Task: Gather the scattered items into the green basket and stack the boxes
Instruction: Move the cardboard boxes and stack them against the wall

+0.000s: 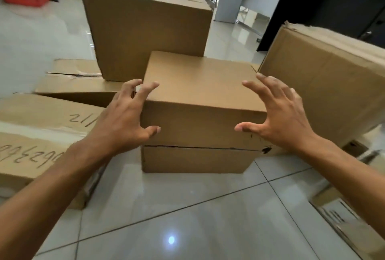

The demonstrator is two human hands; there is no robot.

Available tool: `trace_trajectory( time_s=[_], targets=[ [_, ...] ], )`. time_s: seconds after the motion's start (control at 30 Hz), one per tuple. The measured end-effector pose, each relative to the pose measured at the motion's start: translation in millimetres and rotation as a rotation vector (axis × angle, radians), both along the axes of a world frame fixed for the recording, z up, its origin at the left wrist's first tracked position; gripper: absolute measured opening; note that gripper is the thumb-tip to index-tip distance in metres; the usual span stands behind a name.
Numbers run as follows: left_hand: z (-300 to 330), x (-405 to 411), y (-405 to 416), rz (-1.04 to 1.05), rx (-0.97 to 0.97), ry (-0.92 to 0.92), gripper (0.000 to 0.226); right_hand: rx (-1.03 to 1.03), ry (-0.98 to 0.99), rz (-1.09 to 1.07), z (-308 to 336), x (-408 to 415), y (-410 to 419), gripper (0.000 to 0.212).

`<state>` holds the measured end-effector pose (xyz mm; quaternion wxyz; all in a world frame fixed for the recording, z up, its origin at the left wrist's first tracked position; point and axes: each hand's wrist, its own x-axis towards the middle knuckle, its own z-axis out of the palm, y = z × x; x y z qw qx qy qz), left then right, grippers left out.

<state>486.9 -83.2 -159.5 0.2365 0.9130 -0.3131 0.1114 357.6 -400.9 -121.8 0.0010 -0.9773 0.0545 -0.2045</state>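
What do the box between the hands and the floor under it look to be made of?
Box: plain brown cardboard, matte, with a creased top edge and a flap seam on its front. Floor: probably glazed tile, pale and glossy, with grout lines and a reflected light spot.

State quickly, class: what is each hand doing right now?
Left hand: open, fingers spread at the left edge of the middle cardboard box, gripping nothing.
Right hand: open, spread by its right edge.

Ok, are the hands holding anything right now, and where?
Nothing is held: left hand and right hand are spread open at either side of the top cardboard box, with no grip closed.
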Motion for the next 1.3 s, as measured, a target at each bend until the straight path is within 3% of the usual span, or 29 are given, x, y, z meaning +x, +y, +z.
trace_trajectory(
  time_s=[0.17,0.37,0.7,1.07,1.3],
  targets=[
    [-13.1,11.8,-28.6,-0.014,0.019,0.034,0.105,0.227,0.076,-0.155,-25.8,-11.0,-49.8,0.118],
    [-18.7,16.3,-39.4,0.017,-0.118,-0.066,0.093,0.440,-0.031,-0.067,-50.5,-5.9,-64.4,0.110],
    [-22.0,7.1,-29.3,0.032,-0.277,-0.137,0.084,0.287,-0.151,0.080,-46.1,-0.3,-48.7,0.090],
    [13.1,-13.0,41.5,0.081,-0.244,-0.115,0.078,0.278,-0.122,0.118,-20.1,-1.6,15.1,0.093],
    [49.1,-26.5,88.8,0.110,-0.282,-0.118,0.078,0.269,-0.111,0.175,32.5,1.8,60.7,0.092]
  ],
)
